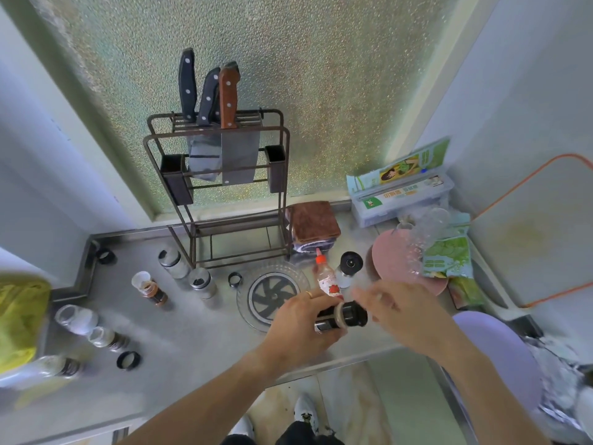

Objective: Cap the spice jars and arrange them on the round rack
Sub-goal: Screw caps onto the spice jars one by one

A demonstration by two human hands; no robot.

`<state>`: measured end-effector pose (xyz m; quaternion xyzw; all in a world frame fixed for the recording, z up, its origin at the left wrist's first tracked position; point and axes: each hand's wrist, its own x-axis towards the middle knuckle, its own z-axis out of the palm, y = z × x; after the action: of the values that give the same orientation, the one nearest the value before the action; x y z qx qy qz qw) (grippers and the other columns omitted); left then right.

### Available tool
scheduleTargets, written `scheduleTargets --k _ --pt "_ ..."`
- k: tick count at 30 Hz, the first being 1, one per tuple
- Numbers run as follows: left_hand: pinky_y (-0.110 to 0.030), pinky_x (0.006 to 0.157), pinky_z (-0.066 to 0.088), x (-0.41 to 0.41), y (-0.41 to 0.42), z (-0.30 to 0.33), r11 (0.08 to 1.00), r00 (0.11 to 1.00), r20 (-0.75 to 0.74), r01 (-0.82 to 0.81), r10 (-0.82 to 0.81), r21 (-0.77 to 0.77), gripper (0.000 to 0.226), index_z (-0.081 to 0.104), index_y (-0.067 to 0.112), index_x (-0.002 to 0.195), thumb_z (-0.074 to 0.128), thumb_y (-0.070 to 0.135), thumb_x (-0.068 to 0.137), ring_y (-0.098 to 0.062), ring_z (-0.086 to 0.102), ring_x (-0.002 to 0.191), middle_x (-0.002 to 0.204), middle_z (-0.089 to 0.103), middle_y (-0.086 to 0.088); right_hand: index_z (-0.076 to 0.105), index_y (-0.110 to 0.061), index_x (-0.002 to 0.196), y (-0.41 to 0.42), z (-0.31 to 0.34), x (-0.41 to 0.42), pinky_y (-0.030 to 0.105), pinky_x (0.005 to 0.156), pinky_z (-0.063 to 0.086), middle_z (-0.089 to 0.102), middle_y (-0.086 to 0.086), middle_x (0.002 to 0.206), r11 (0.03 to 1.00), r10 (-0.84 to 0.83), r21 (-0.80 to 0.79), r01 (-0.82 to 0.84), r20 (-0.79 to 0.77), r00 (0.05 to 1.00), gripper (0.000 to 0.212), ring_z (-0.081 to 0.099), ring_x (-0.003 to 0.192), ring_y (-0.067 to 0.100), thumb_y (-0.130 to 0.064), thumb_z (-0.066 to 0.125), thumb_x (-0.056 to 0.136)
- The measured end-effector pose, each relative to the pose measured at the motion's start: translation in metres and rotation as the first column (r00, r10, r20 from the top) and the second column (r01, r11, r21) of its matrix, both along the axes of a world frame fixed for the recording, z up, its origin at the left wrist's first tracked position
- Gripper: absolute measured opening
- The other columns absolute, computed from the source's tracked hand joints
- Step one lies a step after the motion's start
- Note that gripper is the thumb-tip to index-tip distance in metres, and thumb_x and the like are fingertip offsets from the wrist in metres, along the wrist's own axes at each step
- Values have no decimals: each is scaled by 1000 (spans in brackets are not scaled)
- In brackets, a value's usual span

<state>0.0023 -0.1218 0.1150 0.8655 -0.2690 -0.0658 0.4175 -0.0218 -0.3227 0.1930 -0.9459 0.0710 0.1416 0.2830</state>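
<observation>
Gripping a dark spice jar [337, 317] in my left hand [300, 329], I am holding it tipped on its side above the steel counter [179, 364], just in front of the round rack [272, 295]. My left fingers are curling tight around its body, while my right hand [396, 311] is blurring beside the black cap end — whether those fingers are pinching the cap or hovering spread, I cannot tell. By my reckoning I am twisting this cap on, and the job is barely beginning: the clear rack is sitting empty. One jar with a black top [348, 268] is standing capped beyond it, next to a red-capped bottle [327, 277]. Off to my left, open jars [77, 319] are waiting uncapped — loose black rings [128, 360] are lying among them, and all are still needing caps and a place on the rack.
</observation>
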Motion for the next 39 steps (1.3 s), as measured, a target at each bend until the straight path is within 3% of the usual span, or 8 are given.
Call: scheduleTargets --k 2,5,11,16,19,25,34,39 --pt "-35 76 55 0 -4 -3 1000 1000 3 -14 14 -5 29 69 33 107 67 44 80 -9 62 83 95 68 14 58 -50 113 -3 -3 -3 23 74 57 70 -18 95 987 72 149 -68 -21 997 48 69 80 4 -62 76 71" --pt "-35 72 55 1 -12 -8 999 1000 0 -21 21 -30 29 69 32 104 70 49 80 -6 62 78 90 69 12 66 -42 108 -8 -17 -8 19 70 57 73 -18 96 964 118 236 -123 34 992 44 72 78 2 -25 83 72" --pt "-26 70 56 -3 -47 -27 997 998 -28 -65 64 -46 29 70 36 110 72 43 82 -2 66 79 95 72 16 68 -34 90 -22 -43 -9 19 65 55 69 -15 78 995 -27 104 8 183 983 24 67 68 3 -41 82 71" --pt "-26 101 48 4 -97 -47 991 984 -114 -133 135 23 54 59 28 133 75 28 81 -8 58 116 127 62 10 66 -28 98 -40 -78 1 12 64 36 59 -15 88 994 -60 -69 85 300 952 31 56 75 10 -27 84 73" --pt "-28 108 44 7 -122 -61 994 963 -247 -89 103 67 66 47 28 143 68 11 83 -13 54 125 137 57 7 64 -16 107 -59 -109 19 32 72 45 64 3 104 982 -123 -118 150 213 969 35 64 89 28 -19 81 77" --pt "-41 98 54 16 -151 -93 994 825 -558 -46 94 99 68 43 25 146 58 8 82 -22 61 118 135 61 -2 60 -14 113 -88 -172 46 38 81 46 60 10 114 971 -138 -190 142 37 990 32 61 100 33 -15 72 84" --pt "-40 103 50 24 -178 -118 972 731 -659 -25 177 234 65 42 19 145 58 13 83 -27 59 121 138 59 -7 56 -15 114 -105 -220 46 38 80 50 59 9 114 973 -82 -222 63 -80 993 25 64 98 30 -17 62 90" --pt "-34 101 51 29 -171 -113 961 770 -586 -126 252 247 61 43 18 145 59 16 86 -24 62 120 136 61 -4 50 -25 132 -104 -206 42 38 82 53 58 4 126 969 -85 -241 53 -124 989 49 63 110 27 -30 68 87"
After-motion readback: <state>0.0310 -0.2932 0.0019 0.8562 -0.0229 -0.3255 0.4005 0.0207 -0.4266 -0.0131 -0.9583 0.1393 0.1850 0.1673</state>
